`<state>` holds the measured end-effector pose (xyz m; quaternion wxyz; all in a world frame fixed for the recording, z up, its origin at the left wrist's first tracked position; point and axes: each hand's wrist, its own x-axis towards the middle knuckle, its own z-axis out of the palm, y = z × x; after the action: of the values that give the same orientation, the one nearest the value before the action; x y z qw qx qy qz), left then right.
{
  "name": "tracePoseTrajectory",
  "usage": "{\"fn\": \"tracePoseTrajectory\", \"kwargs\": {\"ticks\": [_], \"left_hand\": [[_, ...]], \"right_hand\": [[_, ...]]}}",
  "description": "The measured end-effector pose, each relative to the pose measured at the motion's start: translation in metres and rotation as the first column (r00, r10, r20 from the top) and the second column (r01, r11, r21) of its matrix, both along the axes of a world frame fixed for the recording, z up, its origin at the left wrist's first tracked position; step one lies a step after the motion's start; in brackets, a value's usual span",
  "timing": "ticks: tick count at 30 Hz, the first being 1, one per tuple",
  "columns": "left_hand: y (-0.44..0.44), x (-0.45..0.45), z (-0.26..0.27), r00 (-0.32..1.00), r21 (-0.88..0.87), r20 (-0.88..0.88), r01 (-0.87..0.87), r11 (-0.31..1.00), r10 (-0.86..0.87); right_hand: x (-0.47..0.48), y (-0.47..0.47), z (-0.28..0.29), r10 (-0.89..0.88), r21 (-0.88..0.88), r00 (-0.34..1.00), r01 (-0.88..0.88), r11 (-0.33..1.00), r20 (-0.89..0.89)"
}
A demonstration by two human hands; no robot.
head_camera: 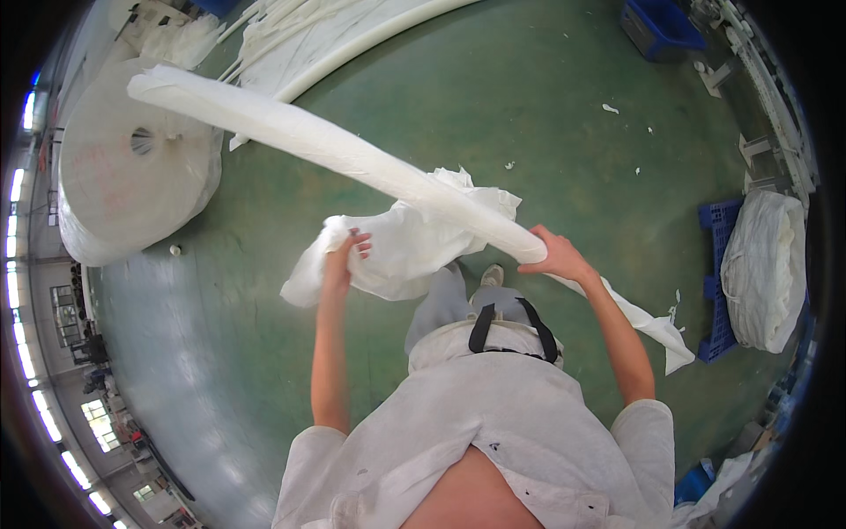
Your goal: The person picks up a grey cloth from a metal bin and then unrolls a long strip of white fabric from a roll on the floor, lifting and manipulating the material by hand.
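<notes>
My right hand point(560, 254) grips the near end of a long white roll of thin sheet material point(317, 142). From there the roll slants up and away to the left, its far end in front of a very large wound roll point(142, 192). My left hand point(349, 250) holds a bunched part of a loose white sheet point(403, 254), slightly blurred, with several fingers visible. This sheet hangs crumpled below the long roll and partly behind it. Past my right wrist, a narrow white strip point(651, 324) trails down to the right.
Long white tubes and sheeting point(297, 59) lie at the upper left. A blue bin point(664, 30) stands at the upper right. To the right, a white wrapped bundle point(763, 271) rests by a blue plastic pallet point(717, 317). White scraps point(610, 108) dot the green floor point(529, 119).
</notes>
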<state>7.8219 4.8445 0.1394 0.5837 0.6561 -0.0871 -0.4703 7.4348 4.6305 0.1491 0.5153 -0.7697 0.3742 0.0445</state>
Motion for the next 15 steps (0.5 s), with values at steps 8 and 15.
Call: {"fn": "tracePoseTrajectory", "kwargs": {"ticks": [8, 15], "left_hand": [[-0.054, -0.106, 0.024, 0.941, -0.426, 0.012, 0.311, 0.849, -0.339], [-0.065, -0.095, 0.003, 0.994, -0.374, 0.043, -0.081, 0.924, 0.105]], "right_hand": [[0.041, -0.002, -0.012, 0.148, 0.304, 0.97, -0.204, 0.931, 0.195], [0.053, 0.023, 0.018, 0.01, 0.142, 0.946, -0.059, 0.988, 0.325]]}}
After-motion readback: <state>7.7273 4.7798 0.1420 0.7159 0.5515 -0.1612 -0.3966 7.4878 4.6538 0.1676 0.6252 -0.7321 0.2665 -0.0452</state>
